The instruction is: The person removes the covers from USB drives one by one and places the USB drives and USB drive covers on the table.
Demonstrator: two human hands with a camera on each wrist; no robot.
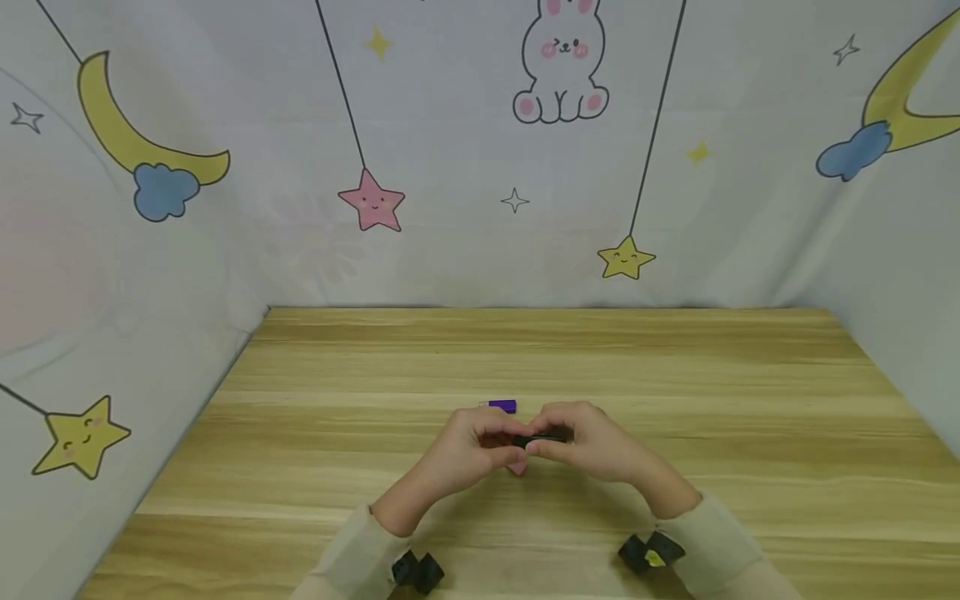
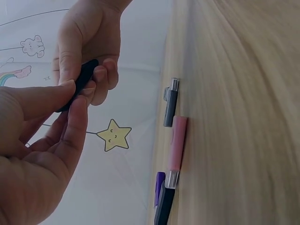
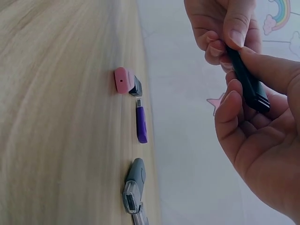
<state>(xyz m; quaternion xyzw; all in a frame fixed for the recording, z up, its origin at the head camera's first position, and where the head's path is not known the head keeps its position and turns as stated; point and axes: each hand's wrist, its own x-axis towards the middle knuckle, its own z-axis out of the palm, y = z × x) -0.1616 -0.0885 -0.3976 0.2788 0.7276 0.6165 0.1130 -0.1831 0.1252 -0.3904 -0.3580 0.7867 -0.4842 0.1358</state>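
Note:
Above the middle of the table, both hands pinch a slim black stick [image 1: 542, 438] that looks like a USB flash drive. My left hand [image 1: 476, 446] holds one end between thumb and fingers. The other end sits in my right hand [image 1: 592, 443], its thumb along one side. Seen in the right wrist view, the black stick [image 3: 248, 82] slants between the hands, with a slotted end near the right palm. Fingers cover part of it.
On the wooden table [image 1: 337, 500] lie a purple flash drive [image 1: 503, 406] behind the hands and a pink one [image 1: 517, 469] below them. Grey [image 3: 136, 174] and dark [image 2: 171, 108] drives with clear ends lie nearby. A printed cloth [image 1: 465, 267] hangs behind.

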